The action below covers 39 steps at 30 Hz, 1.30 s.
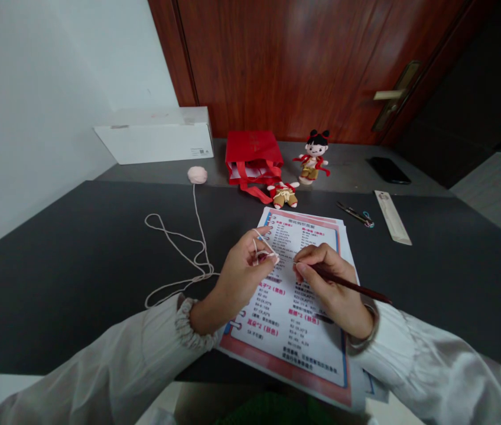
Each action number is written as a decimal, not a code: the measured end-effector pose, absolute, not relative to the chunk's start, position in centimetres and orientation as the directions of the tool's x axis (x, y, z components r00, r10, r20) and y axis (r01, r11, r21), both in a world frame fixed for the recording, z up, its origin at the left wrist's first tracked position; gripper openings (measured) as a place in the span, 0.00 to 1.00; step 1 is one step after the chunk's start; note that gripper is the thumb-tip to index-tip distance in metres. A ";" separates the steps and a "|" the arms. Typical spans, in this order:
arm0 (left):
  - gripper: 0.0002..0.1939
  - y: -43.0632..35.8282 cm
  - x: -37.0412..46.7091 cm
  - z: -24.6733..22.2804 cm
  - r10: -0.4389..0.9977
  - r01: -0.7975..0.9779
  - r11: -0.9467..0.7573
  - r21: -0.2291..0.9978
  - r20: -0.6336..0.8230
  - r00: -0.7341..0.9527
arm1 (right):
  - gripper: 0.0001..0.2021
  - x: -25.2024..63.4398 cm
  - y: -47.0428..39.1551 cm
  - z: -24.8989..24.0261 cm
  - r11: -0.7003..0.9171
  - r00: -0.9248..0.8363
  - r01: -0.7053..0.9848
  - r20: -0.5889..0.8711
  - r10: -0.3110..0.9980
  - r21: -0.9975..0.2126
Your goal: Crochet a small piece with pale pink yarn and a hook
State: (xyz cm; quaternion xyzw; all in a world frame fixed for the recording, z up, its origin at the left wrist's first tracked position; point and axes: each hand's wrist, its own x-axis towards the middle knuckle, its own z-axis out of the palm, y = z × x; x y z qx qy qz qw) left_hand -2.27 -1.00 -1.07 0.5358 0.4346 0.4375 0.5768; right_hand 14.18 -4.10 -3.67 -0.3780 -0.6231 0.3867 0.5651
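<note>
Dim, diffuse light lays faint glare across the door (299,68), greys the wall (73,65) left of it and almost blackens the panel (467,88) on its right, while below it wide-angle distortion stretches the desk (86,248) and slight blur softens the yarn ball (197,175) and printed sheet (283,310).

The left fingers (264,271) partly hide the pale yarn (275,257) pinched there, and the tip of the brown hook (359,288) by the right fingers (321,254) is too fine to make out. Both hands cover print on the sheet (272,348). Picture edges cut off the far door (286,65) and both near sleeves (432,360).
</note>
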 end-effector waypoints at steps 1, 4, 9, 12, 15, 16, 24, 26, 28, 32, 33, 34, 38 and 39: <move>0.25 -1.0 -2.3 -1.1 0.972 -0.038 0.040 0.998 -0.030 0.232 | 0.05 14.2 -4.2 -3.7 0.437 -0.075 0.073 0.432 0.899 -0.896; 0.24 -1.1 -2.2 -1.2 0.978 -0.036 0.023 0.999 -0.015 0.208 | 0.06 14.0 -4.5 -3.7 0.501 -0.088 0.188 0.494 0.865 -0.845; 0.23 -1.2 -2.0 -1.5 0.984 -0.031 -0.007 1.000 0.012 0.178 | 0.07 13.6 -4.9 -3.8 0.587 -0.122 0.299 0.580 0.805 -0.752; 0.22 -1.1 -2.0 -1.8 0.984 -0.011 -0.035 0.999 0.037 0.172 | 0.06 13.4 -4.8 -3.8 0.577 -0.098 0.295 0.577 0.811 -0.761; 0.18 -0.8 -2.2 -2.1 0.981 0.053 -0.087 0.995 0.076 0.178 | 0.05 13.2 -4.4 -3.8 0.462 -0.031 0.192 0.465 0.885 -0.866; 0.16 -0.7 -2.2 -2.1 0.979 0.081 -0.109 0.991 0.093 0.179 | 0.05 13.2 -4.3 -3.8 0.429 -0.018 0.149 0.431 0.902 -0.891; 0.23 -0.7 -2.1 -1.6 0.976 0.096 -0.136 0.986 0.117 0.182 | 0.08 13.4 -4.5 -3.6 0.715 -0.225 0.355 0.688 0.690 -0.602; 0.24 -0.9 -1.8 -1.5 0.980 0.031 -0.075 0.997 0.068 0.185 | 0.08 13.4 -4.5 -3.6 0.719 -0.216 0.370 0.698 0.683 -0.589; 0.25 -1.1 -1.7 -1.3 0.981 -0.029 -0.009 1.000 0.014 0.194 | 0.08 13.5 -4.1 -3.7 0.719 -0.207 0.368 0.702 0.681 -0.589; 0.29 -1.3 -1.6 -1.1 0.959 -0.153 0.162 0.975 -0.118 0.259 | 0.07 14.3 -2.9 -3.3 0.826 -0.419 0.376 0.717 0.556 -0.421; 0.29 -1.2 -1.7 -1.0 0.947 -0.181 0.210 0.961 -0.153 0.282 | 0.08 14.6 -2.6 -3.0 0.861 -0.488 0.380 0.718 0.497 -0.338; 0.29 -1.2 -1.7 -1.0 0.934 -0.204 0.252 0.946 -0.183 0.305 | 0.07 14.9 -2.3 -2.8 0.891 -0.556 0.379 0.709 0.434 -0.249; 0.24 -0.9 -1.8 -1.0 0.897 -0.245 0.323 0.914 -0.213 0.386 | 0.10 15.2 -2.0 -2.2 0.913 -0.684 0.403 0.682 0.259 0.058; 0.23 -0.9 -1.8 -1.1 0.899 -0.249 0.312 0.917 -0.200 0.389 | 0.11 15.1 -2.2 -2.3 0.897 -0.679 0.433 0.686 0.261 0.087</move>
